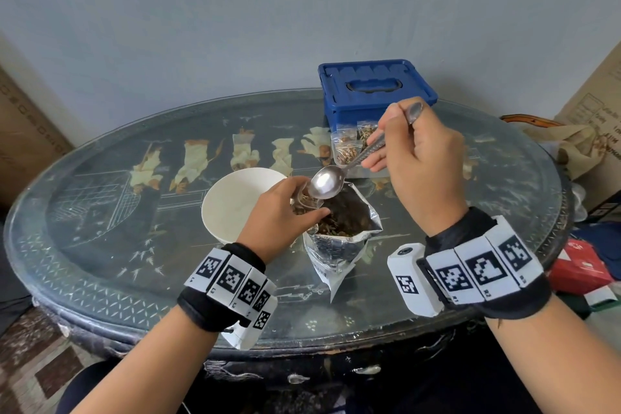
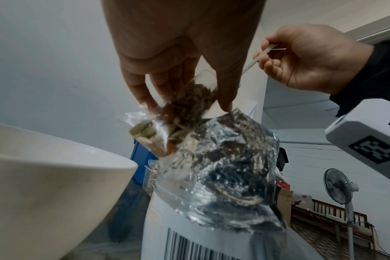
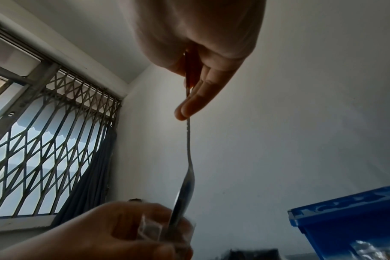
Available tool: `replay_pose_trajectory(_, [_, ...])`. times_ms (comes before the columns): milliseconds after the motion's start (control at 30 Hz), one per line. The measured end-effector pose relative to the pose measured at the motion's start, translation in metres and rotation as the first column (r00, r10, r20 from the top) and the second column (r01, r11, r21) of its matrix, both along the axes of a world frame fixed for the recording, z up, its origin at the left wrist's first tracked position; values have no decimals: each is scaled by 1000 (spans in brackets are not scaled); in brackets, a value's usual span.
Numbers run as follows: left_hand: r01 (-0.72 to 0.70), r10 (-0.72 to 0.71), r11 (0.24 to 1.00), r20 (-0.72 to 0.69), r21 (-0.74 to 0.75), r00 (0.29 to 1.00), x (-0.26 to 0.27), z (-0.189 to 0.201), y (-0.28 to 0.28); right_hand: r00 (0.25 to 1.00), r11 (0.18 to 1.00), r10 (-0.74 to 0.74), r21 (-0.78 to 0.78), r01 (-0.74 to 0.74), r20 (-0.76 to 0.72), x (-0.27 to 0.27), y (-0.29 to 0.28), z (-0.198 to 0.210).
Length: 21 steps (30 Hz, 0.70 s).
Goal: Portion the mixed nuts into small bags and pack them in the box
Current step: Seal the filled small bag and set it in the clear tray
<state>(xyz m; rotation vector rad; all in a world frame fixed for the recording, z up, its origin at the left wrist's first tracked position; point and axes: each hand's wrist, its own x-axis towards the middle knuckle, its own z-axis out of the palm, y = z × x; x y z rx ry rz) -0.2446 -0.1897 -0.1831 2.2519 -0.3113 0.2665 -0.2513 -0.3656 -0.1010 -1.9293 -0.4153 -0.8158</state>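
My left hand (image 1: 285, 212) pinches a small clear bag (image 2: 180, 112) partly filled with mixed nuts, held over the mouth of the big silver foil pouch (image 1: 339, 239) of nuts. My right hand (image 1: 416, 158) grips the handle of a metal spoon (image 1: 327, 182); its empty bowl hangs just above the small bag's opening. In the right wrist view the spoon (image 3: 185, 190) points down toward the left hand (image 3: 114, 234). Filled small bags (image 1: 351, 146) lean against the closed blue lidded box (image 1: 373, 91) at the back of the table.
An empty white bowl (image 1: 235, 202) stands just left of the foil pouch. The oval glass-topped table (image 1: 134, 245) is bare at the front and left. Cardboard boxes and a cloth bag (image 1: 578, 144) crowd the right edge; red packets (image 1: 581, 265) lie below it.
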Motion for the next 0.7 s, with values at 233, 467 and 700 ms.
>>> replay_pose_trajectory(233, [-16, 16, 999, 5, -50, 1000, -3, -2, 1, 1000, 999, 13, 43, -12, -25, -1, 1, -8])
replay_pose_trajectory(467, [-73, 70, 989, -23, -132, 997, -12, -9, 8, 985, 984, -82, 144, 103, -150, 1, -20, -20])
replay_pose_trajectory(700, [-96, 91, 989, -46, -115, 995, -16, -14, 10, 903, 993, -66, 57, 100, -425, 5, -7, -70])
